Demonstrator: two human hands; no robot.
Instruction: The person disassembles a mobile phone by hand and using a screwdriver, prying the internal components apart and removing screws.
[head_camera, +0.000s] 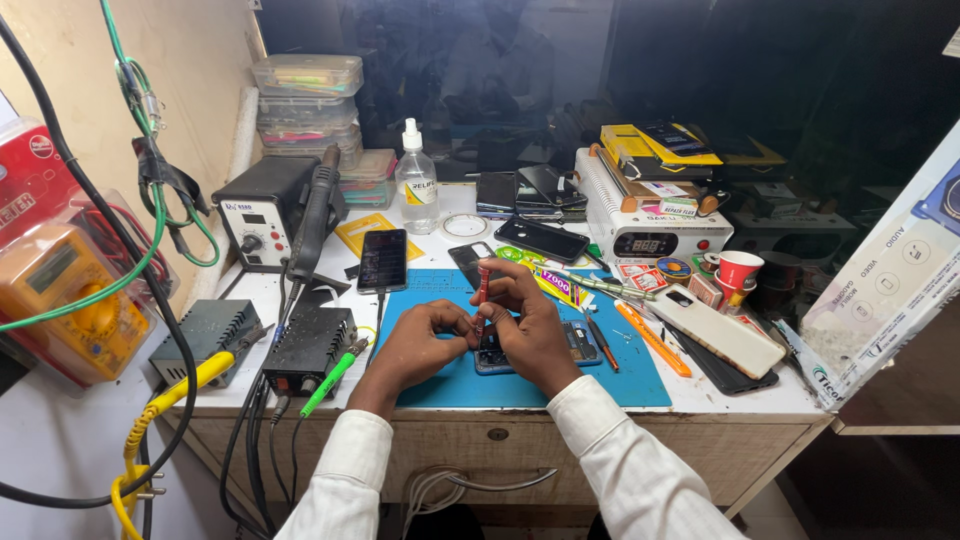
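Right hand (530, 325) gripped a red-handled screwdriver (483, 290) upright over the opened phone (492, 358) on the blue mat (440, 385); left hand (425, 340) pinched the phone's edge. A yellow rectangular package (552, 285) lay just behind.

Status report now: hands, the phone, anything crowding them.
Right hand grips red screwdriver, tip down. Left hand steadies opened phone on blue mat. Nothing crowding.
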